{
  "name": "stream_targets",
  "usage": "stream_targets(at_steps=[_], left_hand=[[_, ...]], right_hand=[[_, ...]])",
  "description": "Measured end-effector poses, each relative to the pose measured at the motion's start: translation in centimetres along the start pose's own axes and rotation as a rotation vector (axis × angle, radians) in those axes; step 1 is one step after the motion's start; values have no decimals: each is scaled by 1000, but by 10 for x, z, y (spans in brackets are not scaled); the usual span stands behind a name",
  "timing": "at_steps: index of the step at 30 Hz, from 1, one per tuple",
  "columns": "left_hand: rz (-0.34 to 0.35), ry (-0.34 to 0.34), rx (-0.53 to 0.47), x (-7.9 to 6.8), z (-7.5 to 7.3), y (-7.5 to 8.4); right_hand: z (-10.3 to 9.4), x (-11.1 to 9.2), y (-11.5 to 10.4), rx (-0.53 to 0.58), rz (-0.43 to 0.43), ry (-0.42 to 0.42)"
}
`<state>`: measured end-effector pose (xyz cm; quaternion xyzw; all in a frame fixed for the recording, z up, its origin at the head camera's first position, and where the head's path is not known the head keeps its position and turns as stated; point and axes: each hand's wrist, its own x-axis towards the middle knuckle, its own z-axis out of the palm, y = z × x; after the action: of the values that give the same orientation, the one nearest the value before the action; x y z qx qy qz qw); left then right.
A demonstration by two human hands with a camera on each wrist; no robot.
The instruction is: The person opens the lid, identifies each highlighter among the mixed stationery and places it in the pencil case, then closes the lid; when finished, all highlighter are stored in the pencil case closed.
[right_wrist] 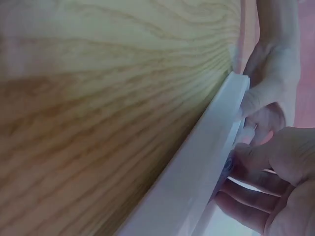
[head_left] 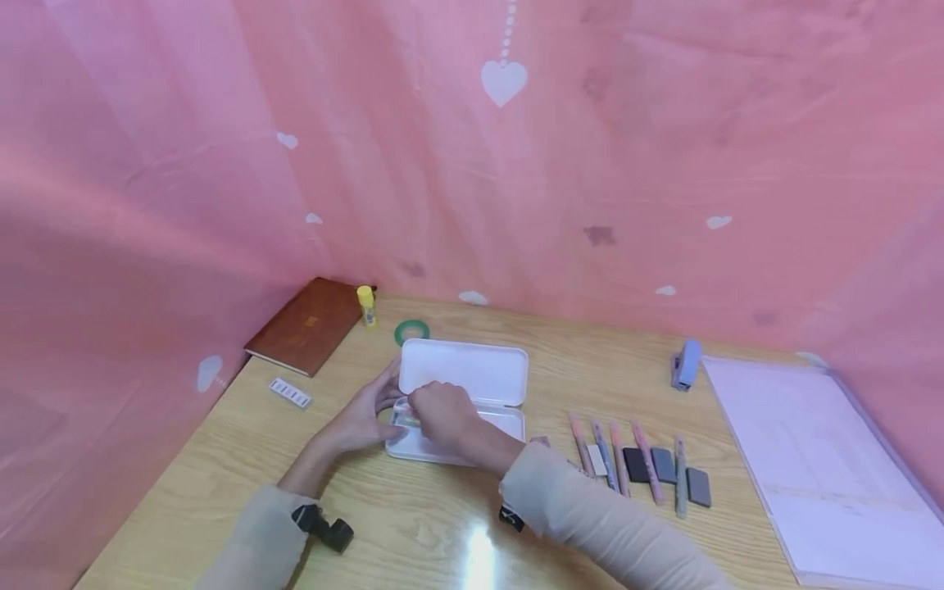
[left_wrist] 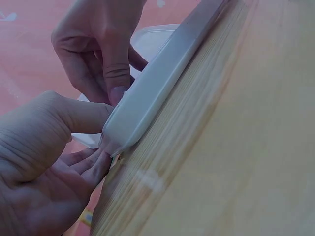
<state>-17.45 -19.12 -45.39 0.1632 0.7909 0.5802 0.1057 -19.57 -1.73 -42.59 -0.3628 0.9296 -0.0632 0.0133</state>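
Note:
A white hinged case (head_left: 465, 369), like a pencil case, lies on the table with its lid raised. My left hand (head_left: 361, 418) grips the case's left end; in the left wrist view, the thumb (left_wrist: 88, 115) presses the rim and the fingers curl at the case's end. Over the tray, my right hand (head_left: 446, 414) has its fingers bent down inside. In the right wrist view, that hand (right_wrist: 285, 167) pinches a small, dark-patterned item (right_wrist: 227, 166), mostly hidden by the fingers. A pale end shows close by, but its kind is unclear.
Several pastel pens (head_left: 619, 459) and small dark blocks (head_left: 636, 465) lie to the right. A stapler (head_left: 687, 365) and a white board (head_left: 833, 467) are beyond. At left sit a brown notebook (head_left: 306, 324), glue stick (head_left: 367, 306), green tape roll (head_left: 411, 330) and white block (head_left: 291, 392).

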Motion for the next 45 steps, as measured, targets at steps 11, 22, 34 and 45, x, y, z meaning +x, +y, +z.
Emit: stream_targets(at_steps=[11, 22, 34, 45], left_hand=[[-19, 1, 22, 8, 2, -15], [-10, 20, 42, 12, 3, -27], [19, 21, 41, 2, -4, -17], [30, 9, 29, 6, -1, -20]], right_hand=[[2, -7, 7, 36, -1, -48], [-44, -54, 54, 144, 65, 105], [-55, -140, 145, 151, 314, 99], [-25, -157, 148, 140, 348, 65]])
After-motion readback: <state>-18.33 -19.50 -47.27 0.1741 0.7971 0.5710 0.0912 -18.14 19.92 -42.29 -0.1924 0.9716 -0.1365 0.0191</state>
